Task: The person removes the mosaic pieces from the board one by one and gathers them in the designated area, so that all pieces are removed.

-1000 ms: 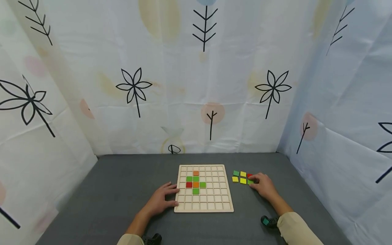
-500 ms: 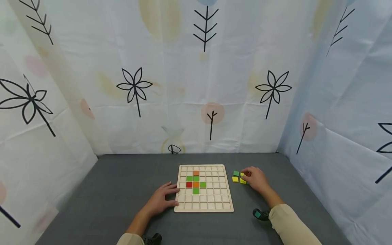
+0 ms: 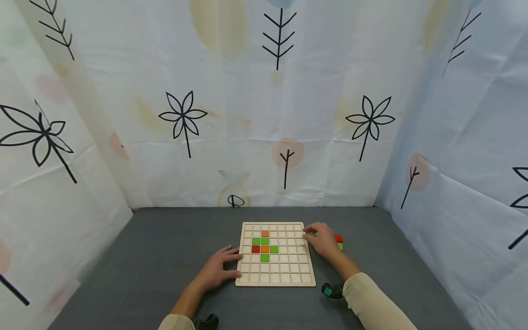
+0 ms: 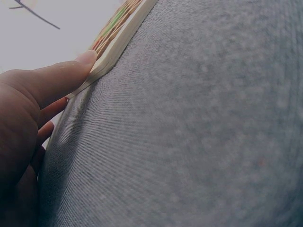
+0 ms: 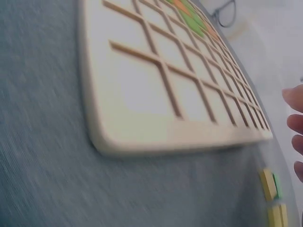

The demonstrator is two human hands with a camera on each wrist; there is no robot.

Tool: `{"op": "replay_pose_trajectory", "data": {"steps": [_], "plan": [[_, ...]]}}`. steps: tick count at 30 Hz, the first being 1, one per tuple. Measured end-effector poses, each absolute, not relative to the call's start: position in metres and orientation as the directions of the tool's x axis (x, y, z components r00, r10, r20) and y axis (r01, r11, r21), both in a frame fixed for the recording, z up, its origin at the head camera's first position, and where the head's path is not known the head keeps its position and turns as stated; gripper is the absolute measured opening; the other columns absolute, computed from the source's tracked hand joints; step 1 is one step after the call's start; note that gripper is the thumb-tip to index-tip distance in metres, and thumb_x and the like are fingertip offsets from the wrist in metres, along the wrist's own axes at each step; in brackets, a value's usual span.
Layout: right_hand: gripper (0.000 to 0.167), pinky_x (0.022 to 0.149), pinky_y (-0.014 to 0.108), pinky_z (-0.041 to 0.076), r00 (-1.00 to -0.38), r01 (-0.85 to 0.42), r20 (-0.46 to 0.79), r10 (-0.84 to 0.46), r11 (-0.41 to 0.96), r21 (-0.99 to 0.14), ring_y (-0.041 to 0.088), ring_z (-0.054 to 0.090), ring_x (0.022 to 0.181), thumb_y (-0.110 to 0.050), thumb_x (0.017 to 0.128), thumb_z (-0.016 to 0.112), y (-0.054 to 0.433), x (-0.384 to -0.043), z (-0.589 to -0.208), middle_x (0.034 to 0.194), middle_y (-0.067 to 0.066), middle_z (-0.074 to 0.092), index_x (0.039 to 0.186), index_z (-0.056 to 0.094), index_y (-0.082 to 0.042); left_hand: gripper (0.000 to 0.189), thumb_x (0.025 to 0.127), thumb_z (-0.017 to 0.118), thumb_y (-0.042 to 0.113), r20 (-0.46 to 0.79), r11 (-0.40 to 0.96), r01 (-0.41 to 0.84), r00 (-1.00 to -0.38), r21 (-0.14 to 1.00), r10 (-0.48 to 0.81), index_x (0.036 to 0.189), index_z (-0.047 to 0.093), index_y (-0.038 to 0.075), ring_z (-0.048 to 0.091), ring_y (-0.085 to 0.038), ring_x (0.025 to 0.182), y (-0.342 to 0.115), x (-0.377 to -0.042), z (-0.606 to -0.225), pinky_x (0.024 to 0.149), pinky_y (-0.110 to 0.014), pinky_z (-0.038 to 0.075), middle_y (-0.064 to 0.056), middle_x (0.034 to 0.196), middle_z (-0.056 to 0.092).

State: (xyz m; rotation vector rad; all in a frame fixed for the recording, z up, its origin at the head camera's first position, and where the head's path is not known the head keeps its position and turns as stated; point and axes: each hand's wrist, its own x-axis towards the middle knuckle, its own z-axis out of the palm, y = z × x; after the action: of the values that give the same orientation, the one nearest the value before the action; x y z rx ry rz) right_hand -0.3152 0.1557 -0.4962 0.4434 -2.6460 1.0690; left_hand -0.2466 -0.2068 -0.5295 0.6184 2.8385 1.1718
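Note:
A wooden grid board (image 3: 288,266) lies on the table, with several orange, green and red square tiles in its left-middle cells. My left hand (image 3: 218,267) rests at the board's left edge, fingers spread; in the left wrist view its thumb (image 4: 61,79) lies against the rim. Over the board's upper right edge is my right hand (image 3: 321,237), fingertips bent close together; I cannot tell whether a tile is between them. A red tile (image 3: 338,238) and a green tile (image 3: 340,246) show just right of this hand. Yellow tiles (image 5: 268,185) lie beside the board in the right wrist view.
The grey cloth-covered table (image 3: 173,238) extends around the board. Patterned white fabric (image 3: 231,151) rises behind it and on both sides. Dark devices sit at both wrists, the right one (image 3: 332,290) close over the cloth.
My right hand has moved left from the loose tiles to the board's right edge, uncovering the red and green tiles and covering the yellow ones in the head view. My left hand stays put.

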Motion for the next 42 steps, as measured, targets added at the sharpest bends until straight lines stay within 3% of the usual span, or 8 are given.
{"op": "replay_pose_trajectory", "data": {"steps": [9, 12, 15, 19, 25, 42], "plan": [[0.011, 0.080, 0.047, 0.048, -0.897, -0.436, 0.379, -0.228, 0.602, -0.669, 0.025, 0.057, 0.090, -0.009, 0.087, 0.073, 0.130, -0.312, -0.505, 0.095, 0.002, 0.065, 0.098, 0.073, -0.008, 0.059, 0.080, 0.078, 0.040, 0.129, 0.643, 0.342, -0.926, 0.685, 0.355, 0.129, 0.065, 0.011, 0.031, -0.039, 0.139, -0.207, -0.247, -0.529, 0.103, -0.064, 0.028, -0.010, 0.142, 0.051], [0.011, 0.078, 0.045, 0.050, -0.895, -0.446, 0.361, -0.263, 0.579, -0.683, 0.026, 0.057, 0.093, -0.010, 0.088, 0.072, 0.122, -0.310, -0.507, 0.097, 0.002, 0.065, 0.098, 0.073, -0.007, 0.059, 0.080, 0.078, 0.040, 0.131, 0.642, 0.345, -0.925, 0.685, 0.358, 0.129, 0.065, 0.011, 0.031, -0.039, 0.139, -0.207, -0.247, -0.530, 0.103, -0.064, 0.029, -0.011, 0.142, 0.051], [0.011, 0.083, 0.047, 0.048, -0.884, -0.467, 0.340, -0.321, 0.575, -0.672, 0.028, 0.057, 0.099, -0.010, 0.088, 0.072, 0.115, -0.311, -0.509, 0.100, 0.003, 0.065, 0.098, 0.073, -0.007, 0.059, 0.080, 0.078, 0.041, 0.136, 0.642, 0.351, -0.923, 0.681, 0.361, 0.129, 0.065, 0.011, 0.031, -0.040, 0.139, -0.207, -0.247, -0.529, 0.103, -0.064, 0.029, -0.011, 0.142, 0.051], [0.010, 0.088, 0.050, 0.044, -0.856, -0.515, 0.328, -0.400, 0.595, -0.617, 0.030, 0.055, 0.101, -0.012, 0.088, 0.072, 0.108, -0.312, -0.512, 0.102, 0.004, 0.066, 0.097, 0.074, -0.008, 0.059, 0.080, 0.078, 0.042, 0.133, 0.648, 0.350, -0.924, 0.677, 0.360, 0.129, 0.065, 0.011, 0.031, -0.039, 0.139, -0.207, -0.247, -0.529, 0.103, -0.064, 0.029, -0.010, 0.142, 0.051], [0.011, 0.085, 0.050, 0.044, -0.830, -0.556, 0.322, -0.455, 0.640, -0.530, 0.027, 0.054, 0.097, -0.018, 0.088, 0.073, 0.098, -0.312, -0.513, 0.103, 0.003, 0.066, 0.097, 0.074, -0.012, 0.058, 0.080, 0.078, 0.041, 0.132, 0.655, 0.344, -0.927, 0.673, 0.352, 0.129, 0.065, 0.012, 0.032, -0.039, 0.139, -0.206, -0.247, -0.530, 0.103, -0.064, 0.029, -0.009, 0.141, 0.052], [0.012, 0.091, 0.053, 0.039, -0.831, -0.556, 0.330, -0.447, 0.667, -0.496, 0.029, 0.051, 0.105, -0.021, 0.086, 0.075, 0.087, -0.306, -0.518, 0.107, 0.005, 0.063, 0.097, 0.076, -0.016, 0.058, 0.080, 0.078, 0.041, 0.145, 0.642, 0.354, -0.923, 0.680, 0.355, 0.129, 0.065, 0.012, 0.032, -0.039, 0.138, -0.207, -0.247, -0.530, 0.103, -0.064, 0.030, -0.010, 0.142, 0.051]]}}
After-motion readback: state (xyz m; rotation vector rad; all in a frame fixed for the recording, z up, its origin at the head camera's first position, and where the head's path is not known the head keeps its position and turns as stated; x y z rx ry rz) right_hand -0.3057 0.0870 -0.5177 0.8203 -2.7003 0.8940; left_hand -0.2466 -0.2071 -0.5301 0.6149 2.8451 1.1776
